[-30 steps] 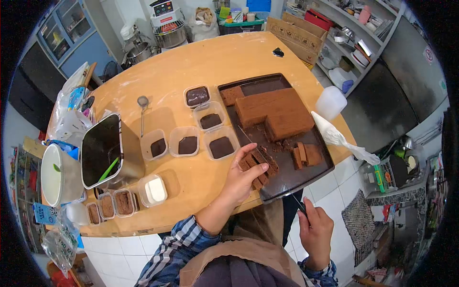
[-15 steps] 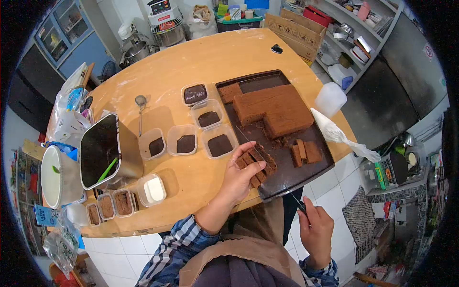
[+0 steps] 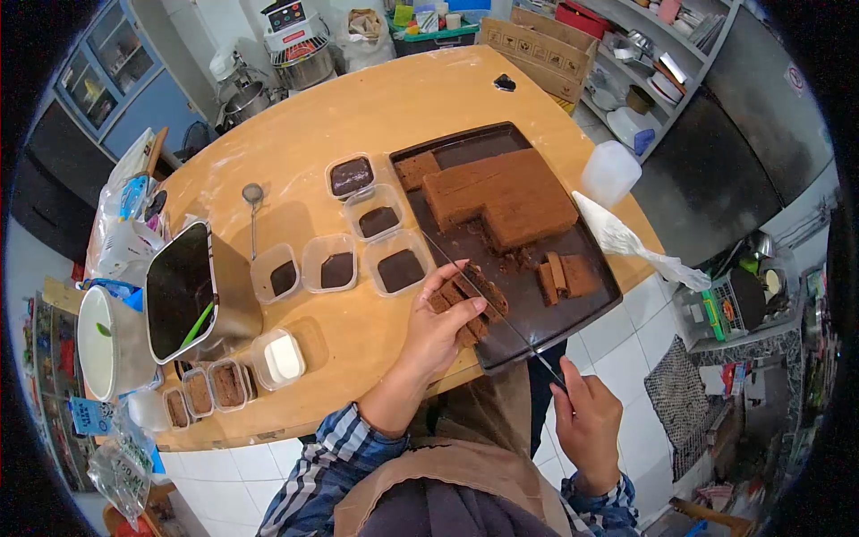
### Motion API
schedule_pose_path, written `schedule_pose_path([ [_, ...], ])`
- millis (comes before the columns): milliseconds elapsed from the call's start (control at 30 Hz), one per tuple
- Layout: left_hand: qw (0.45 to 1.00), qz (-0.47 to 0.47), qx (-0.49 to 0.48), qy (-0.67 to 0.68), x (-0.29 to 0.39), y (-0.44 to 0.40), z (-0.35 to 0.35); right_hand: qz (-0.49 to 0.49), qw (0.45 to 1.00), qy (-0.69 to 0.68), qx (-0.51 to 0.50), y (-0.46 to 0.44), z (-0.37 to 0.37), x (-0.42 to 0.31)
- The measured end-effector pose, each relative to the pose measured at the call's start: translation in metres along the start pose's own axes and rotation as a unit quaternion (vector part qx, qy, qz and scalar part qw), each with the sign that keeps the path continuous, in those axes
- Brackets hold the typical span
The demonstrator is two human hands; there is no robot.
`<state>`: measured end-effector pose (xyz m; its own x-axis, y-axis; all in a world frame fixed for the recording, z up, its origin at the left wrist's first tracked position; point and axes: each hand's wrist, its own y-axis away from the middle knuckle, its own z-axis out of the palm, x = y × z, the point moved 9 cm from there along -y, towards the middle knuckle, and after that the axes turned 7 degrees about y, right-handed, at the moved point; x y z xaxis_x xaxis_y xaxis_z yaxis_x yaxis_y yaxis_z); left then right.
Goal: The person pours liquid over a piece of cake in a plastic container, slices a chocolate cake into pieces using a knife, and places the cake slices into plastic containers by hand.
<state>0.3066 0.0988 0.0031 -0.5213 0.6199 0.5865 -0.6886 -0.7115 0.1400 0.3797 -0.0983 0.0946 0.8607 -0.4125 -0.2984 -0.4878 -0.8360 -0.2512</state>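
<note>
My left hand (image 3: 434, 327) is closed around several cut pieces of chocolate cake (image 3: 479, 294) at the near left edge of a dark baking tray (image 3: 546, 336). In my right hand (image 3: 588, 421) is the handle of a long thin knife (image 3: 540, 356). Its blade slants up and to the left across the cake pieces, beside my left fingers. A large notched block of chocolate cake (image 3: 514, 192) fills the tray's middle. Smaller cut pieces (image 3: 573, 276) lie at its right, and another piece (image 3: 416, 170) sits in the far left corner.
Several clear plastic tubs (image 3: 329, 288) with dark bottoms stand left of the tray. Filled tubs (image 3: 228, 385) sit near the front edge, beside a deep metal container (image 3: 242, 295) and white bucket (image 3: 94, 358). A white piping bag (image 3: 626, 242) overlaps the tray's right side.
The whole view has shifted slightly, so the table appears farther left and up. The knife blade now shows more plainly across the cake pieces. Both hands keep their hold.
</note>
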Motion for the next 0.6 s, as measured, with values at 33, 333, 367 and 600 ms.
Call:
schedule_pose_path([
  [33,1.0,0.002,0.001,0.0,-0.002,-0.001,-0.002,-0.006,1.0,0.0,0.011,-0.002,0.0,-0.002],
  [333,0.999,-0.007,-0.007,0.034,0.0,0.001,0.004,-0.013,1.0,-0.014,0.021,-0.005,0.004,-0.001],
  [367,0.999,-0.01,-0.007,0.031,-0.001,0.001,0.004,-0.012,1.0,-0.012,0.018,-0.003,0.003,0.0],
  [600,0.999,-0.001,-0.015,0.029,-0.002,0.001,0.004,-0.013,1.0,-0.014,0.012,-0.004,0.001,-0.002],
])
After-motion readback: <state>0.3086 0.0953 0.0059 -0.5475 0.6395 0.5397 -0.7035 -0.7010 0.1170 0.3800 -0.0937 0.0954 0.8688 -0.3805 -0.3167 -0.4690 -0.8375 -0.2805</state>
